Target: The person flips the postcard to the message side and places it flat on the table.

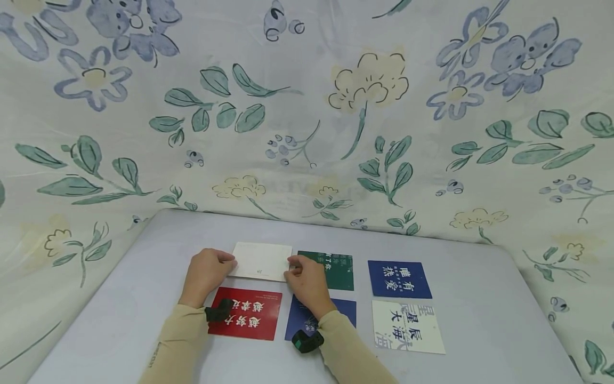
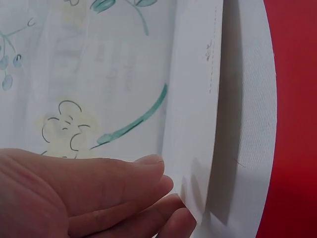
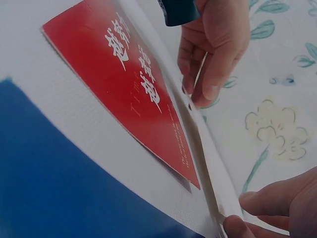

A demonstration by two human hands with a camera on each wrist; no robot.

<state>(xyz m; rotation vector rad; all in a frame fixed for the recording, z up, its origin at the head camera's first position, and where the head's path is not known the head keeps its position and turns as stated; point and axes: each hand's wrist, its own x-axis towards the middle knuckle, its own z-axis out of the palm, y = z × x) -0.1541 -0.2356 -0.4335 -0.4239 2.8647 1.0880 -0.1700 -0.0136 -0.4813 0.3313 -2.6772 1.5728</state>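
Both hands hold a white card (image 1: 262, 261), its plain side up with small print along the near edge. My left hand (image 1: 206, 273) pinches its left edge, and in the left wrist view the fingertips sit at a corner of it. At the opposite edge, my right hand (image 1: 309, 282) pinches with thumb and fingers. The right wrist view shows the card's edge (image 3: 210, 158) tilted up off the table, a shadow under it. Just nearer lies a red card (image 1: 254, 314) with white characters. A green card (image 1: 341, 272) is partly covered by the right hand.
A blue card (image 1: 297, 322) lies partly hidden under the right forearm. Farther right are a navy card (image 1: 400, 279) and a cream card (image 1: 431, 330) with dark characters. The white table (image 1: 484, 298) meets a flowered cloth (image 1: 307, 112) at its back and sides.
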